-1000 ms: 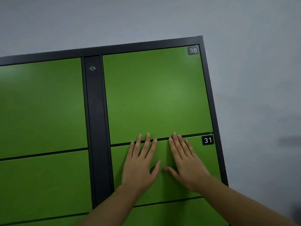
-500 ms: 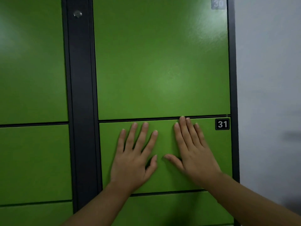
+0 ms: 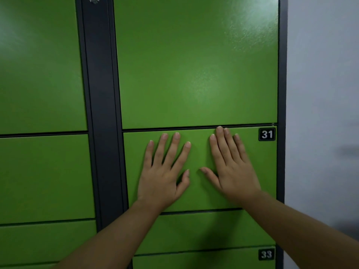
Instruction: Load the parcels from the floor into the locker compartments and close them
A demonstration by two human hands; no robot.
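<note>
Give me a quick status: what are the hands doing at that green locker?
Left hand and right hand open, flat against door 31. Door looks shut. Nothing in the way.

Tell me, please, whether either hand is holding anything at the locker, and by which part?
Nothing is held. The left hand and right hand lie flat, fingers straight, pressing the front of the green door numbered 31.
</note>
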